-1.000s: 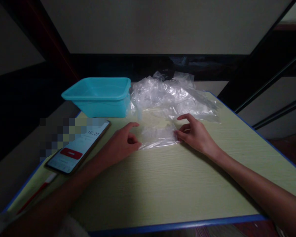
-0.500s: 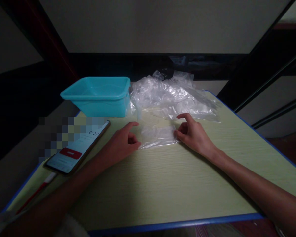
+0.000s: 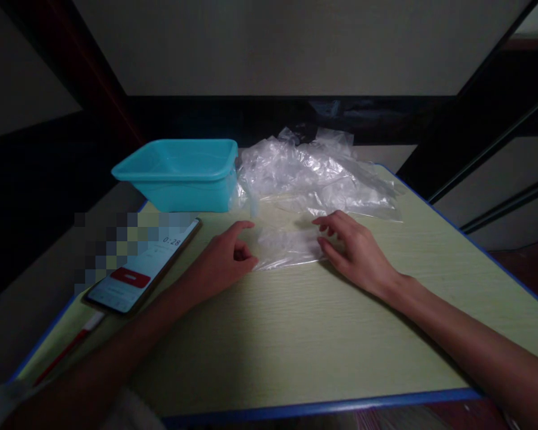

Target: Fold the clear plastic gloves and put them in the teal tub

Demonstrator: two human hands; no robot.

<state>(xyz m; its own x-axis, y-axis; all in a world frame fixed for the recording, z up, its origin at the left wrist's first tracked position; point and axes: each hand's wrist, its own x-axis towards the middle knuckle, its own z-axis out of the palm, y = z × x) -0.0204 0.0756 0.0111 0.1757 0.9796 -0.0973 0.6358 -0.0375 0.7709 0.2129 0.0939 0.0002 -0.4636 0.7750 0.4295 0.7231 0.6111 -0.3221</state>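
A clear plastic bag (image 3: 289,246) lies flat on the table between my two hands. My left hand (image 3: 222,258) is at its left edge, thumb and curled fingers closed at the near corner while the index finger sticks out above. At the right edge, my right hand (image 3: 358,254) has its thumb apart from its bent fingers. The thumb tip touches or nearly touches the bag's edge. Behind the flat bag is a crumpled pile of clear plastic bags (image 3: 305,167).
A turquoise plastic basin (image 3: 183,194) stands at the back left, against the pile. Left of my forearm lies a phone (image 3: 146,266) showing a timer, with a red cable (image 3: 65,352) plugged in. The pale table (image 3: 314,340) has a blue edge; a panel rises behind it.
My right hand has loosened from the bag's edge, its fingers spreading from the thumb and dipping lower. My left hand and the bag stay nearly still. The phone timer goes from 0:27 to 0:28.
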